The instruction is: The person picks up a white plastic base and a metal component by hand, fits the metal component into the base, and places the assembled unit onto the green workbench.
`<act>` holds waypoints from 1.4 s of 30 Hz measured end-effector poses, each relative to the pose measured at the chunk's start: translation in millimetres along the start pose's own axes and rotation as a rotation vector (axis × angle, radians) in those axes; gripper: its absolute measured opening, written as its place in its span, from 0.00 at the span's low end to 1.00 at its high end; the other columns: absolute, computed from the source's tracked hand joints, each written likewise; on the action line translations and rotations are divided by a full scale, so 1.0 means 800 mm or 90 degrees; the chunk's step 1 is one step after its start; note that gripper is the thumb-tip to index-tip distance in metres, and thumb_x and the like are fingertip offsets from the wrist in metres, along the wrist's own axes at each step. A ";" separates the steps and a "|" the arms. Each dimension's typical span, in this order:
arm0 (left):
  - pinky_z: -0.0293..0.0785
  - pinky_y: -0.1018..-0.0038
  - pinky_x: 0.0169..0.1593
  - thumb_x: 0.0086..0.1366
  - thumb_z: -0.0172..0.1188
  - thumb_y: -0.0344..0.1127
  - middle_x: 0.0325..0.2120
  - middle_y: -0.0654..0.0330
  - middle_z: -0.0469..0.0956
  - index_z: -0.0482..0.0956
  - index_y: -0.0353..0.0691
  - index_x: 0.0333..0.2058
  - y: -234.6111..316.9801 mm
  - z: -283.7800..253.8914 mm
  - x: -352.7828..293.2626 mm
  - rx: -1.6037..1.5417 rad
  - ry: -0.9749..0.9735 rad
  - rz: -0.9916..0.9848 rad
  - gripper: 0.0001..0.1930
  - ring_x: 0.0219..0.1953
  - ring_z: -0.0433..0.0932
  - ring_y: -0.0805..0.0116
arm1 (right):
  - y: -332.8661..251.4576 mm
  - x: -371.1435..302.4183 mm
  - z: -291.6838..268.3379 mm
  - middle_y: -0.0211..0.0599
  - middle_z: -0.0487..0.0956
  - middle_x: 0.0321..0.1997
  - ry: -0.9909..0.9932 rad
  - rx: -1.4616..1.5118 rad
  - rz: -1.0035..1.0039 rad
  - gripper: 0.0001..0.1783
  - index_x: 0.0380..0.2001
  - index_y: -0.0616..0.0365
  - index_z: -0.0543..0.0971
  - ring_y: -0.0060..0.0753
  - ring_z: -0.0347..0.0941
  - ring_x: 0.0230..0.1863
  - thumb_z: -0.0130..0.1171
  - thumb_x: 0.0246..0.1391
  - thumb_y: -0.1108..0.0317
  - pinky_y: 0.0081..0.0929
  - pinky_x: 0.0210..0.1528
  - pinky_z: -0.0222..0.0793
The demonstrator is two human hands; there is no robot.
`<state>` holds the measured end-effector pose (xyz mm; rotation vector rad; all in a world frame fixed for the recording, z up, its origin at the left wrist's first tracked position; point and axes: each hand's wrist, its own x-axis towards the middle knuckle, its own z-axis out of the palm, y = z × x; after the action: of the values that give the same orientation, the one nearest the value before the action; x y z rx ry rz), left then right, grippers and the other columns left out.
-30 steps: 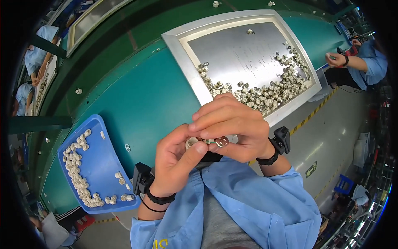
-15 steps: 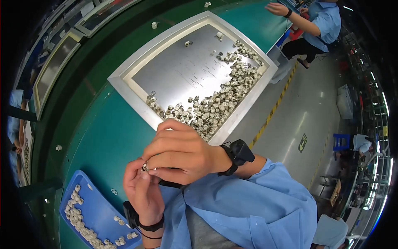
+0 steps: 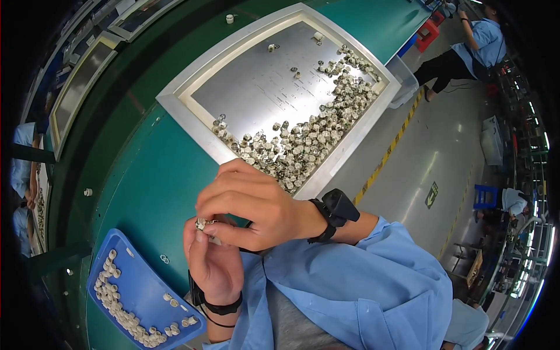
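In front of my chest, my left hand pinches a small white-and-metal part between thumb and fingertips. My right hand arches over from the right, its thumb and fingers closed on the same part; my fingers hide much of it. Beyond my right hand stands a metal-framed tray, with a heap of small white-and-metal parts along its near and right sides. A blue plastic tray lies left of my left hand, holding many small white caps.
A thin clear ring lies on the green tabletop beside the blue tray. Stray white parts rest on the dark green surface beyond. A person in a blue shirt is at the far right, by a translucent bin.
My hands stay together around the part, with the fingers shifted slightly. The whole view has shifted a little. The person at the far right has turned and lowered the outstretched arm.
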<state>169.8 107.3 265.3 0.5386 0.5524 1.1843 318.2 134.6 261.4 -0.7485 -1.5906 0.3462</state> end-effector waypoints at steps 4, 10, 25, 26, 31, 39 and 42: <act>0.68 0.75 0.44 0.73 0.52 0.36 0.38 0.60 0.74 0.73 0.32 0.50 -0.007 0.003 -0.003 0.025 0.052 0.006 0.14 0.39 0.71 0.71 | 0.001 -0.004 -0.002 0.35 0.83 0.40 -0.045 -0.010 0.021 0.10 0.36 0.58 0.82 0.35 0.77 0.36 0.69 0.49 0.72 0.35 0.47 0.69; 0.70 0.77 0.47 0.73 0.53 0.35 0.40 0.60 0.76 0.73 0.33 0.51 -0.003 -0.014 -0.002 0.070 0.038 0.003 0.14 0.43 0.74 0.71 | 0.004 -0.008 -0.001 0.33 0.83 0.40 -0.041 -0.045 -0.008 0.11 0.37 0.57 0.83 0.35 0.77 0.38 0.70 0.48 0.70 0.37 0.51 0.66; 0.74 0.74 0.44 0.70 0.60 0.35 0.42 0.56 0.79 0.76 0.32 0.48 0.035 -0.084 -0.025 0.006 -0.084 -0.046 0.13 0.41 0.77 0.70 | 0.000 -0.022 0.043 0.39 0.84 0.40 -0.136 0.063 0.036 0.13 0.38 0.58 0.85 0.32 0.80 0.37 0.71 0.47 0.70 0.37 0.49 0.64; 0.74 0.74 0.44 0.70 0.60 0.35 0.42 0.56 0.79 0.77 0.32 0.47 0.035 -0.090 -0.026 0.009 -0.094 -0.050 0.13 0.41 0.77 0.70 | -0.001 -0.023 0.045 0.39 0.84 0.40 -0.132 0.057 0.032 0.13 0.38 0.58 0.85 0.32 0.80 0.36 0.71 0.47 0.70 0.37 0.50 0.64; 0.69 0.76 0.42 0.72 0.58 0.42 0.37 0.58 0.78 0.78 0.33 0.43 0.044 -0.090 -0.032 0.137 -0.082 -0.034 0.15 0.37 0.73 0.71 | -0.008 -0.023 0.053 0.40 0.85 0.39 -0.134 0.010 0.012 0.12 0.38 0.59 0.84 0.32 0.81 0.35 0.69 0.49 0.70 0.39 0.53 0.64; 0.69 0.74 0.40 0.60 0.51 0.22 0.42 0.55 0.70 0.69 0.36 0.45 0.056 -0.094 -0.035 0.084 -0.078 0.013 0.14 0.36 0.71 0.70 | -0.008 -0.025 0.067 0.41 0.85 0.38 -0.148 0.032 0.044 0.10 0.37 0.59 0.84 0.34 0.81 0.36 0.66 0.50 0.70 0.43 0.55 0.64; 0.69 0.73 0.40 0.53 0.45 0.19 0.41 0.56 0.66 0.64 0.38 0.44 0.063 -0.111 -0.038 0.048 -0.085 0.023 0.18 0.35 0.69 0.69 | -0.016 -0.021 0.065 0.42 0.85 0.38 -0.175 0.033 0.053 0.10 0.37 0.59 0.84 0.35 0.80 0.37 0.66 0.51 0.69 0.43 0.55 0.65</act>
<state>67.5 101.8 235.4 0.6900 0.4753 1.1562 264.7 124.5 247.0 -0.7527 -1.8032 0.5682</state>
